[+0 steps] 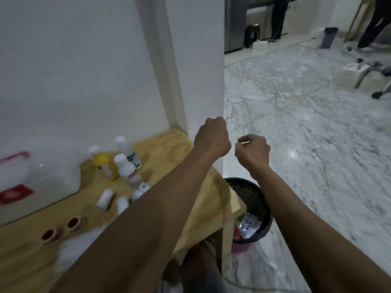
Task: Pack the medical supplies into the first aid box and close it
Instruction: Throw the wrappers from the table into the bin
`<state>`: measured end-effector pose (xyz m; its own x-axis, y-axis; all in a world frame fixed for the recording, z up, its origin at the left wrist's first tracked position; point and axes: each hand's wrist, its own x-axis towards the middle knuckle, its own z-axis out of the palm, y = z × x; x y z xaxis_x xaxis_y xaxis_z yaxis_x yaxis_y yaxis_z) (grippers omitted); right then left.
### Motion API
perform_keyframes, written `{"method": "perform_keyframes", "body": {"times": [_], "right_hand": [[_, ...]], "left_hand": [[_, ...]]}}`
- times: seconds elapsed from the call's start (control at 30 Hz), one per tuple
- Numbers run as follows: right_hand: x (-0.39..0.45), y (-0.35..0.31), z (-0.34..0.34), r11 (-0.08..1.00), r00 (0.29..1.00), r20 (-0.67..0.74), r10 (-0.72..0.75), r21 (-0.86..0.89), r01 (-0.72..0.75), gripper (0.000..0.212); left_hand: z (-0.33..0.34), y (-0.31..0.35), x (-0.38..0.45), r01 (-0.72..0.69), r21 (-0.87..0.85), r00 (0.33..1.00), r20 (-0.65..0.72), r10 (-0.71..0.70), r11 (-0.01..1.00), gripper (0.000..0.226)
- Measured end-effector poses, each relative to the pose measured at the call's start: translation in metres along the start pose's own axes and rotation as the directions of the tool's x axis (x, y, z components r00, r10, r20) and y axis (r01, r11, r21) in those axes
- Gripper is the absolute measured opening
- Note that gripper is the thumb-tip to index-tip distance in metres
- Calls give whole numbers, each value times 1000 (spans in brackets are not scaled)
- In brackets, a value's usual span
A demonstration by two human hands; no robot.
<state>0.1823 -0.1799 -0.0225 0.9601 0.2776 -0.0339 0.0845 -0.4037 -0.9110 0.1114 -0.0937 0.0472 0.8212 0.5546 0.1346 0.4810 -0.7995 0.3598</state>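
the right hand (252, 152) is curled, its fingertips seeming to pinch a thin pale sliver (243, 142), too small and blurred to name. the left hand (212, 138) is balled into a fist just beside it; whether anything sits inside that fist cannot be told. both hands are held out past the corner of the light plywood table (211, 199), above the black mesh wastebasket (251, 210) that stands on the marble floor with crumpled wrappers in it.

back on the table, well apart from the hands, the supplies are unpacked: a yellow bottle with a white cap (103, 162), two white bottles with white caps (128, 168) standing near it, several small white containers (105, 198) lying on their sides, and two tape rolls with red cores (61, 228) at the near edge. the translucent white first aid box with red handle and red label (19, 180) sits at the far left against the wall; blur hides whether its lid is up or down.

by my reading, packing has barely begun: nothing can be seen inside the box, every bottle and roll has yet to go in, and the closing is still to come.
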Motion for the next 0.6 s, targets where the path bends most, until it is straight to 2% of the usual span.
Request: {"method": "perform_keyframes", "body": {"times": [0.17,0.3,0.4,0.6], "right_hand": [[-74,-77,8,970,972,44,-229,88,225,20],[-140,-124,34,911,904,135,-406,142,387,16],[-191,-154,65,857,832,210,-513,172,485,16],[-255,-186,143,805,730,348,-588,166,570,14]], "left_hand": [[-86,-27,-69,40,-71,967,-249,-57,997,27],[-135,-80,-126,119,-84,904,-403,-143,989,26],[-166,-134,-173,218,-84,833,-504,-230,972,32],[-191,-242,-254,409,-111,705,-592,-391,906,30]]}}
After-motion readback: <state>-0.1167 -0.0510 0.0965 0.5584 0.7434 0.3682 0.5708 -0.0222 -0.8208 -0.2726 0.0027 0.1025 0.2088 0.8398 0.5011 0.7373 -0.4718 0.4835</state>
